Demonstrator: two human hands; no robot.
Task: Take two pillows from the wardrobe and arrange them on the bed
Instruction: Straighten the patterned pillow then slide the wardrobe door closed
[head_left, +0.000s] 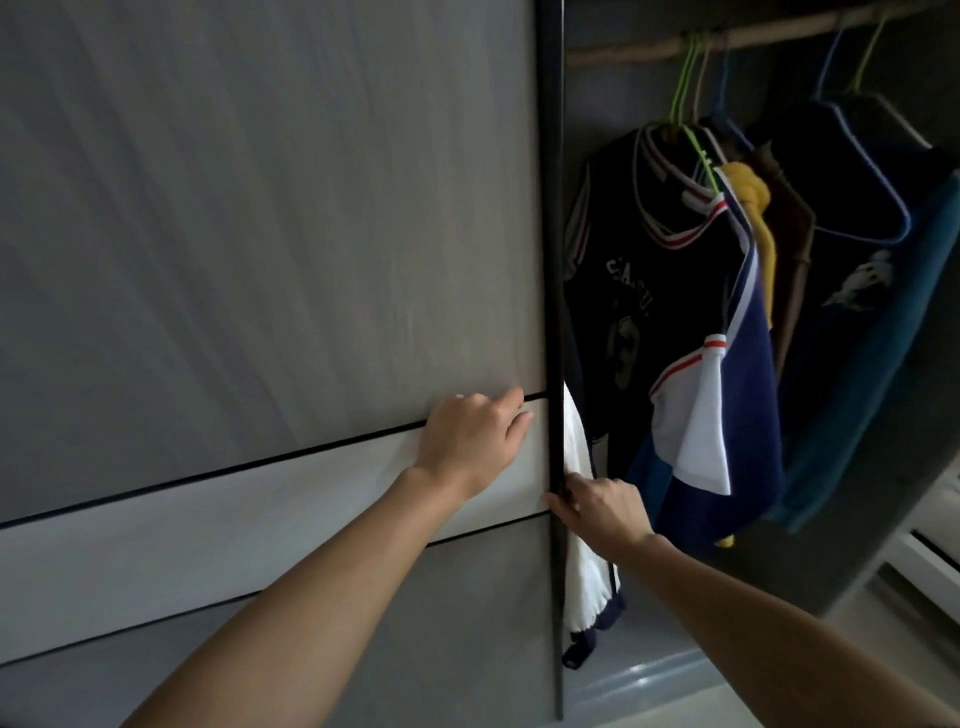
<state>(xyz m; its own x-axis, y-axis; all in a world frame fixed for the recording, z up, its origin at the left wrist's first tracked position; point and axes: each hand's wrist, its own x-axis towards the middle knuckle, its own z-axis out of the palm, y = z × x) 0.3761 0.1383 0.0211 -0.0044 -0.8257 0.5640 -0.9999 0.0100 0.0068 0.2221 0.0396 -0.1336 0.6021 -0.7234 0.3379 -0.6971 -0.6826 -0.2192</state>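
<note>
A grey sliding wardrobe door (270, 234) with a pale band across it fills the left of the head view. My left hand (470, 441) lies flat on that band, fingers apart, close to the door's dark edge (555, 312). My right hand (602, 506) is curled around this edge lower down. To the right the wardrobe stands open. No pillow shows in the open part.
Several garments hang on a rail (753, 31): a dark jersey (654, 291), a blue and white shirt (727, 415), a yellow piece and a teal shirt (872, 364). A white cloth (582, 545) hangs right by the door edge. A pale shelf (649, 680) lies at the bottom.
</note>
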